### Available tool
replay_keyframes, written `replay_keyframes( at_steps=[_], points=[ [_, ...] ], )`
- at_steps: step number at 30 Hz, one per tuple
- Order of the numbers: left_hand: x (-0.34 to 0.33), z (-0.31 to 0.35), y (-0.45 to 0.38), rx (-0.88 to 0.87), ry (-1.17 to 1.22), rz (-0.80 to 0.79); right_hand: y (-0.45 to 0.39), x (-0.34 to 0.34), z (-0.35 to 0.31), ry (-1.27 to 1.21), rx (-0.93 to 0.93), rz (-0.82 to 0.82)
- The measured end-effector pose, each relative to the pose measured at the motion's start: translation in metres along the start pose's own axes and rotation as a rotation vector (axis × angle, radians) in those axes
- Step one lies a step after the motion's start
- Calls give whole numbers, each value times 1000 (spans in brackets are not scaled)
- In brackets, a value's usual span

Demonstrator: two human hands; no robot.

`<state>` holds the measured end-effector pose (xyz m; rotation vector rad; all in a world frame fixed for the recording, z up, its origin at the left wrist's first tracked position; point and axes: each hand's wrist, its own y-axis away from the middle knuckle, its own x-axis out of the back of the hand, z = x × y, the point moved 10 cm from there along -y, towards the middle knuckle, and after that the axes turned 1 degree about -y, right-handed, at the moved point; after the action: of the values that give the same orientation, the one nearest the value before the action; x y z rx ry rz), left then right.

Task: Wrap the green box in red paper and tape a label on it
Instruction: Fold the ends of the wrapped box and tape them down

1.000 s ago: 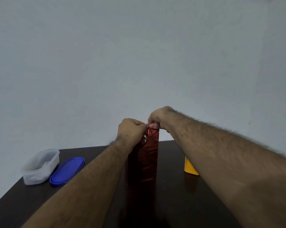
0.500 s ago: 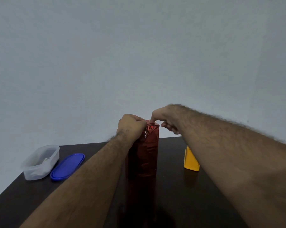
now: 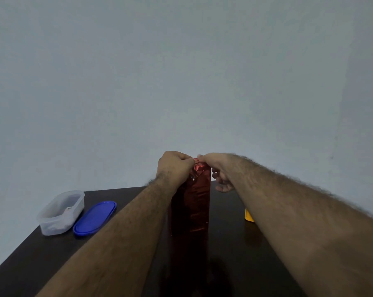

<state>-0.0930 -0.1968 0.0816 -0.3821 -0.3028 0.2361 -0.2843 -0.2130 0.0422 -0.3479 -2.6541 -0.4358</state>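
Head view, wrapped box (image 3: 191,202) upright, top pinched between hands (image 3: 199,166)

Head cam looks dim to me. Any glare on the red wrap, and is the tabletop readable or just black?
Head view: dim, flat light. Small glints on the red wrap near its top, between the left hand and right hand. The table reads near black, faintly mirroring the wrap; wide-angle stretch swells the near forearms.

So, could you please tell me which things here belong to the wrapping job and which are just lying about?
Part of the job:
- red-wrapped box, upright on the table
- left hand, gripping the paper at the box top
- right hand, pinching the top fold

Lying about:
- clear tub
- blue lid beside it
- yellow thing, mostly hidden behind the right arm
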Motion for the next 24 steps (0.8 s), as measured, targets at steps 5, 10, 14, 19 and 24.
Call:
replay_keyframes(
  at_steps=[5, 10, 14, 19, 24],
  points=[
    [0, -1, 0, 5, 18, 21, 9, -9, -5, -166, 149, -58],
    [-1, -4, 2, 31, 53, 24, 3, -5, 2, -199, 133, -84],
    [-4, -1, 3, 30, 47, 11, 4, -8, -2, -127, 180, -89],
    [1, -4, 0, 53, 101, 4, 0, -8, -9, -67, 213, -34],
    [8, -3, 1, 40, 230, -10, 11, 12, -31, 71, 376, 166]
  ],
)
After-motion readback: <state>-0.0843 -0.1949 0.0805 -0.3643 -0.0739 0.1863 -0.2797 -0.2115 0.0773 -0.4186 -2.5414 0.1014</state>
